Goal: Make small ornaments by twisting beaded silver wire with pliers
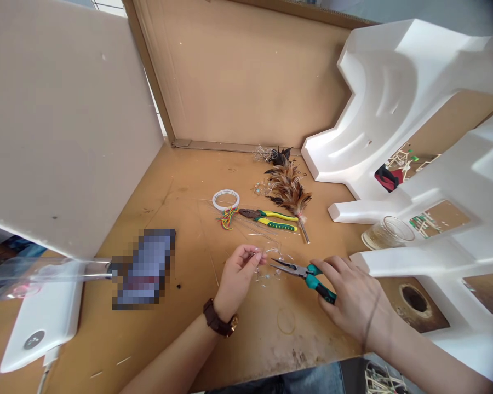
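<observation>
My left hand (239,276), a watch on its wrist, is closed in a pinch on a thin wire (263,255) at the fingertips. My right hand (355,298) grips the teal and black handles of needle-nose pliers (298,270). Slightly parted, the plier jaws point left and stop just short of my left fingertips. Beneath them lies a tangle of thin wire with small clear beads (281,256). Farther back are yellow and green combination pliers (267,217), a white ring-shaped roll (225,200), colourful threads (229,218) and a brown feather duster (290,189).
White foam packing pieces (394,104) stand along the right, with a glass (388,232) among them. Cardboard (250,76) walls off the back, and a white panel (66,120) the left. A pixelated phone (145,268) and white power bank (45,323) lie at left. A rubber band (286,320) lies in front.
</observation>
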The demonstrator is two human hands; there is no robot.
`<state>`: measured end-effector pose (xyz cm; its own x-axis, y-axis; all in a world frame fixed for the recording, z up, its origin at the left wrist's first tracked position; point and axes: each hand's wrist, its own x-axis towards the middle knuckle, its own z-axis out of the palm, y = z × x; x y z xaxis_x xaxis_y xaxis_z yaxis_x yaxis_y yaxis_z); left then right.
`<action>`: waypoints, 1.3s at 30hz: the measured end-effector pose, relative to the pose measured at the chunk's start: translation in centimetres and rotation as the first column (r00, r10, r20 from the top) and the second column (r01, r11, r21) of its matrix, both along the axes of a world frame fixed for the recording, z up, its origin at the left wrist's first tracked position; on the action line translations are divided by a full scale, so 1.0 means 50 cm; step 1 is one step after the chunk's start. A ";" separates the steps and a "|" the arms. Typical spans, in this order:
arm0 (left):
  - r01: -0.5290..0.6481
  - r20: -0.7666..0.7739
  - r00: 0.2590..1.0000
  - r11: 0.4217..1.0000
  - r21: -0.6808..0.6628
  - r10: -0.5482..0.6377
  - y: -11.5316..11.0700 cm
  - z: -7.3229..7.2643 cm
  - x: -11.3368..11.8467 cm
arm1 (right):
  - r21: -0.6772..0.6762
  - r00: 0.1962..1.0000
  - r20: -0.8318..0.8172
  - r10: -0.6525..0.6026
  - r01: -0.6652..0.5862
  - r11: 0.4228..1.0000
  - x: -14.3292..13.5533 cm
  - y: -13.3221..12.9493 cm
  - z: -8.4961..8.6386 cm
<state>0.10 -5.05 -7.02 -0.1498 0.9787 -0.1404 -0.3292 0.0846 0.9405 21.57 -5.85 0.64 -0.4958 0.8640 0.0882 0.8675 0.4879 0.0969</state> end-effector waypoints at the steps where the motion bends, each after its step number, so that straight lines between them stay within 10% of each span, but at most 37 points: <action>1: -0.016 0.028 0.999 1.000 -0.012 0.016 0.002 0.001 -0.005 | -0.019 0.999 -0.033 -0.020 0.019 1.000 0.007 0.003 -0.004; 9: 0.142 0.277 0.953 0.989 -0.051 -0.123 0.001 0.017 -0.019 | -0.083 0.972 -0.041 -0.230 0.226 0.971 0.035 0.039 -0.089; 22: 0.185 0.348 0.924 0.981 -0.052 -0.156 -0.003 0.025 -0.018 | -0.002 0.943 -0.316 -0.100 0.105 0.994 0.001 0.054 -0.180; 28: 0.210 0.359 0.916 0.977 -0.047 -0.179 -0.002 0.019 -0.020 | -0.448 0.496 -0.800 -0.338 -0.118 0.886 -0.025 0.074 -0.144; 33: 0.244 0.307 0.925 0.969 -0.031 -0.223 0.000 0.012 -0.022 | -0.604 0.394 -0.792 -0.466 -0.390 0.695 -0.083 0.102 -0.104; 39: 0.004 -0.279 0.960 0.991 0.136 0.034 0.005 0.003 -0.029 | -0.631 0.150 -0.756 -0.637 -0.423 0.650 -0.107 0.126 -0.134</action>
<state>-1.36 -4.80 -6.89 -0.1793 0.9829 0.0417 -0.0516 -0.0517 0.9973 16.20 0.46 -6.06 -0.3611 0.9138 -0.1859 0.0104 -0.1954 -0.9807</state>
